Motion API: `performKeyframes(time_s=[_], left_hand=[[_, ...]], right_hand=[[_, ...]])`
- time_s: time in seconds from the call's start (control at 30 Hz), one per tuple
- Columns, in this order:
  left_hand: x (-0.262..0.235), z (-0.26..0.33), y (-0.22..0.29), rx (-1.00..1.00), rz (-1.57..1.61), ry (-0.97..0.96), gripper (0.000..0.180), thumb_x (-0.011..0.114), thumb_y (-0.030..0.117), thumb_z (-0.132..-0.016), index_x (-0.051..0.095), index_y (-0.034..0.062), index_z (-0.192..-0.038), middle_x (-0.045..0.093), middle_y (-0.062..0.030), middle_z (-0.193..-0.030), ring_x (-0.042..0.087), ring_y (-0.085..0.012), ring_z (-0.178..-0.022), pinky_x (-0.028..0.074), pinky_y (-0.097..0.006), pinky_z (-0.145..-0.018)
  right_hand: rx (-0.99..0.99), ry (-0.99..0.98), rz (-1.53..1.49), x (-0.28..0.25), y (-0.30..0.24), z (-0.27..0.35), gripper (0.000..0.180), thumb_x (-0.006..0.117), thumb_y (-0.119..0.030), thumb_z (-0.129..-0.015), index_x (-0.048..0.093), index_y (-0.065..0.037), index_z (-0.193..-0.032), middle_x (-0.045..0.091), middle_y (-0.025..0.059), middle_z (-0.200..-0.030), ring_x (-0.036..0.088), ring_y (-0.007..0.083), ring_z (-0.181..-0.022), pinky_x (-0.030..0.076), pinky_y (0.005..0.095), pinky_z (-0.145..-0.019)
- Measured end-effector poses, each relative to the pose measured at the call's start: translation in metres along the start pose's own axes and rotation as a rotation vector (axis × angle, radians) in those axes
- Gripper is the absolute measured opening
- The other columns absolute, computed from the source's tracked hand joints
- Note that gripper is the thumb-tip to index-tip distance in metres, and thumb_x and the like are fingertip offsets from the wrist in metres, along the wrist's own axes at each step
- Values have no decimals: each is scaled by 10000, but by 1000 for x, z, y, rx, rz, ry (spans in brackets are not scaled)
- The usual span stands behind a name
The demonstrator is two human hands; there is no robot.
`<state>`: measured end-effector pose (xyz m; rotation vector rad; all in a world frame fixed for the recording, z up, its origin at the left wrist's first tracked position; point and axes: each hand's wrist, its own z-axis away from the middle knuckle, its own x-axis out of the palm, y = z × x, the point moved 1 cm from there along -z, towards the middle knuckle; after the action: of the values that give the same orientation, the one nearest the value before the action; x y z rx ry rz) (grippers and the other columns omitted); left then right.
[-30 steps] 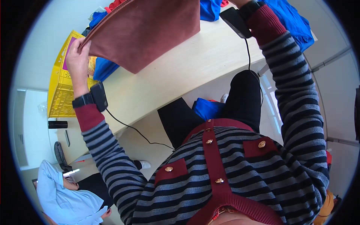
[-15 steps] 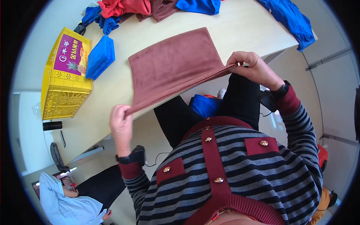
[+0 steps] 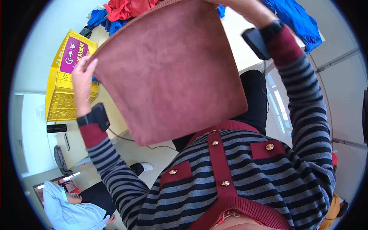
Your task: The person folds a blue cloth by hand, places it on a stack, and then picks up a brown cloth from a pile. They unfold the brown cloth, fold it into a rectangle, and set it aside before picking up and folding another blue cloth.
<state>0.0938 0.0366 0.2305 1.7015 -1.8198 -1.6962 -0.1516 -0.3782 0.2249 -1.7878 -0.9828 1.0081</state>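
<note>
Raised since the earlier frame: brownish-red fabric piece (image 3: 172,76), its thick edge brought up from near the table front to top of view, w/ the panel now hung below it. Approx. square, matte & suede-like, mottled w/ lighter & darker patches; ribbed trim seen along upper edge. Upper L corner is pinched betw. thumb & fingers of L hand (image 3: 82,71); R hand (image 3: 241,8) is seen near upper R corner, fingertips cut off by frame, so its grip can't be told. Piece is held in front of pale table (image 3: 239,42), dark trousers (image 3: 255,86) partly covered by it. Yellow crate (image 3: 67,99) w/ purple label is seen at L, black cylinder (image 3: 56,128) near it. Red cloth (image 3: 122,8) is heaped at back, blue cloth (image 3: 293,23) draped at R corner. Person in light-blue top (image 3: 73,207) is seen lower L; R side is lined w/ white panels (image 3: 337,92).
</note>
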Motion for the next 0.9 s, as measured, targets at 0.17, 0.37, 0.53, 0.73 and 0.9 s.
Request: performKeyframes(time_s=[0.17,0.37,0.53,0.73,0.9], left_hand=[[32,-27,-84,-39,-43,-99,194,686,141,-955,684,2,-1090,653,43,-941,566,-43,-838,458,-199,-754],[58,-37,-134,-80,-134,-38,197,688,153,-948,693,-12,-1055,659,27,-905,564,-45,-808,469,-212,-740],[58,-29,-144,-99,-130,9,194,680,138,-942,698,-25,-1043,676,0,-880,582,-62,-807,489,-234,-751],[55,-28,-145,-88,-124,43,193,672,134,-945,696,-26,-1050,675,6,-883,576,-62,-809,488,-232,-754],[55,-28,-147,-85,-46,30,189,670,130,-944,693,-25,-1050,667,10,-876,566,-60,-806,483,-229,-753]], right_hand=[[-54,-7,42,20,108,-65,109,699,-87,-863,678,-12,-939,658,9,-801,588,123,-714,493,289,-662],[-58,90,370,49,148,-78,225,708,-114,-775,661,-15,-970,656,95,-789,605,183,-726,499,338,-674],[201,33,204,58,132,-75,163,637,-106,-948,675,-60,-1100,664,9,-900,659,97,-775,519,235,-656],[155,9,30,67,116,-76,166,661,-116,-905,693,-47,-1052,708,47,-902,680,134,-720,532,267,-615],[145,-18,121,73,123,-85,215,686,-157,-885,697,-51,-1072,707,46,-870,675,122,-699,523,267,-603]])
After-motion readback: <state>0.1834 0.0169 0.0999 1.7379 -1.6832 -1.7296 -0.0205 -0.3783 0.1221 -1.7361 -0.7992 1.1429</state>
